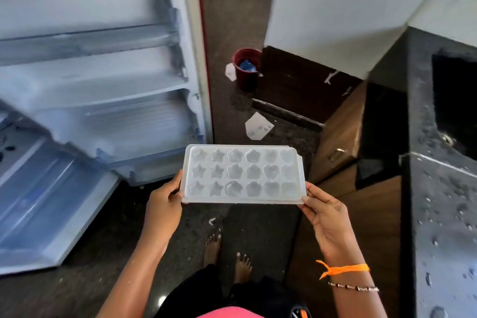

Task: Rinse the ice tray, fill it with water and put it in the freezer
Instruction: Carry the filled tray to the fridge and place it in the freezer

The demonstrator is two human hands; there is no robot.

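Holding the ice tray (242, 174) out flat at about waist height, the person is standing between the open fridge on their left and the dark counter on their right. The tray is a pale, cloudy plastic one with star, flower and heart moulds, and whether any water is sitting in them I cannot tell; nothing is glinting the way a full cell would. The left hand (163, 204) is pinching the tray's near left corner, thumb on top of the rim and fingers curled underneath. The right hand (325, 217) is pinching the near right corner the same way, with an orange thread (343, 268) and a bead bracelet at that wrist.

The fridge door (98, 64) is hanging wide open with bare shelves, and the black sink (454, 100) is set into the wet, speckled counter (438, 214) just beside the right arm. On the floor beyond, a red bucket (246, 70) and scraps of paper are lying about.

My guess is the tray is only now coming out of the fridge, so rinsing is next: that is calling for a turn to the right, towards the sink.
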